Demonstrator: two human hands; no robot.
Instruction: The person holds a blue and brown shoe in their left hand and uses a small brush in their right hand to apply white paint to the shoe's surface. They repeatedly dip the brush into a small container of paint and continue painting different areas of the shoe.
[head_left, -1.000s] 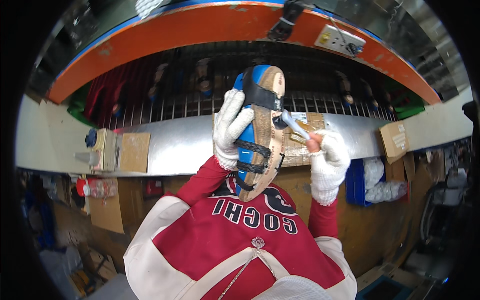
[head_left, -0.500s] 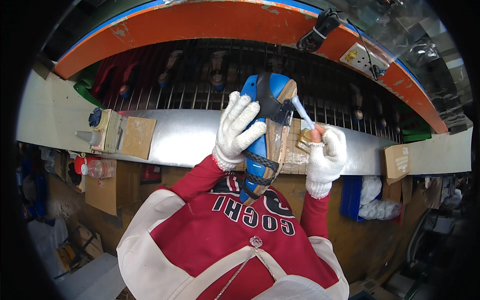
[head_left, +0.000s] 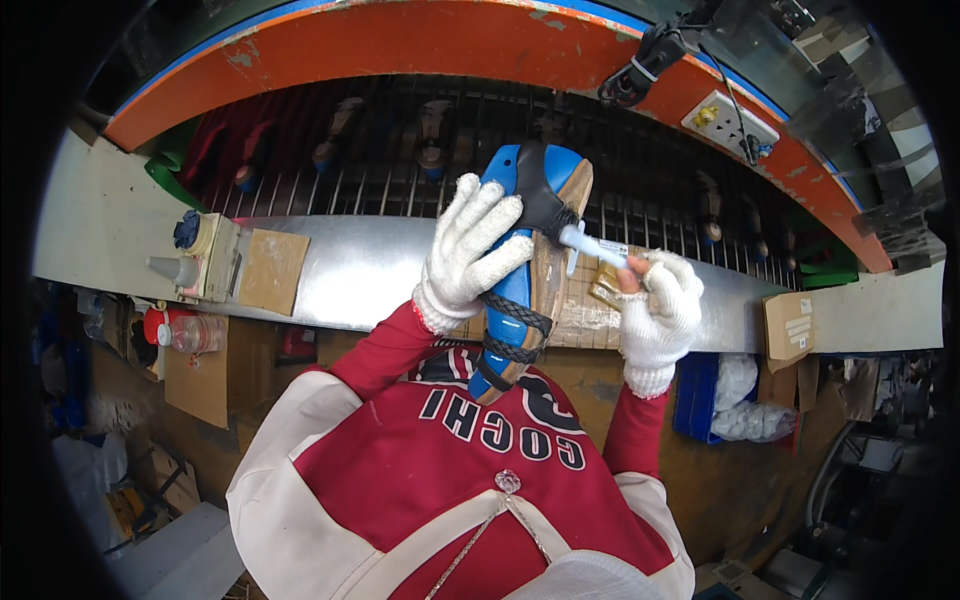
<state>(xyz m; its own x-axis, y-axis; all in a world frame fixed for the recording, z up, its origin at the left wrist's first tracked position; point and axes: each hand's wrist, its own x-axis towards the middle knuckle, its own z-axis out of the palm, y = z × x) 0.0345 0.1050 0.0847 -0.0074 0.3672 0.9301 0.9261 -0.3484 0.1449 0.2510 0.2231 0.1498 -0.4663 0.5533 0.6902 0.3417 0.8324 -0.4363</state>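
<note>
A half-made sandal [head_left: 538, 272] on a blue shoe last is held up lengthwise in front of my chest. It has black straps, some of them braided, and a tan cork-like sole edge. My left hand [head_left: 468, 252], in a white knitted glove, grips it from the left, fingers stretched along the blue side and the thumb hidden. My right hand [head_left: 658, 305], gloved with bare fingertips, pinches a pale slim stick tool [head_left: 595, 246], perhaps a brush. The tool's thicker far end touches the strap's edge near the sole; its very tip is hard to make out.
Beyond the metal ledge [head_left: 350, 262] runs a rod conveyor [head_left: 375, 195] carrying several dim shoes under an orange beam [head_left: 350, 45]. Left stand a grey nozzle [head_left: 172, 268] and cardboard [head_left: 273, 272]. A carton [head_left: 789, 328] and blue bin [head_left: 692, 398] are at right.
The pale tool has shifted left and down along the strap edge and now lies flatter. The sandal has turned slightly in my left hand's hold, its lower end a little left.
</note>
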